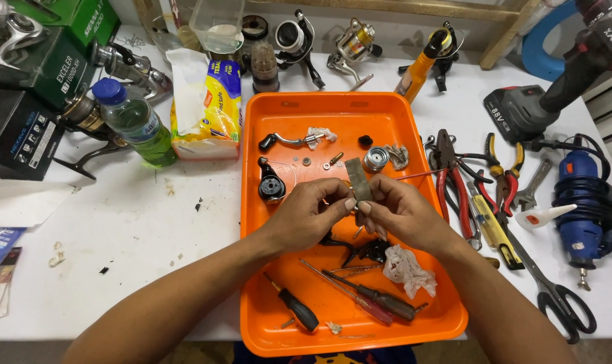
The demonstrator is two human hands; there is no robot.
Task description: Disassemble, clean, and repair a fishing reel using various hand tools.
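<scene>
1. The left hand (310, 210) and the right hand (399, 210) meet over the middle of the flat orange plastic tray (279, 121).
2. A small flat grey metal piece (359, 187) sits between the two hands. It stands up tall above the fingertips.
3. The left hand's fingers are curled in, and its thumb and first finger pinch the left side of the grey piece.
4. The right hand's fingers are curled too, and its thumb and finger pinch the right side of the piece.
5. Under the hands, in the tray, lie a crumpled white tissue (408, 271), a brown-handled screwdriver (380, 298) and a black-handled screwdriver (294, 307).
6. A round black reel part (271, 186) lies in the tray just left of the left hand.
7. Red-handled pliers (454, 182) lie on the white table (137, 229), right of the tray.
</scene>
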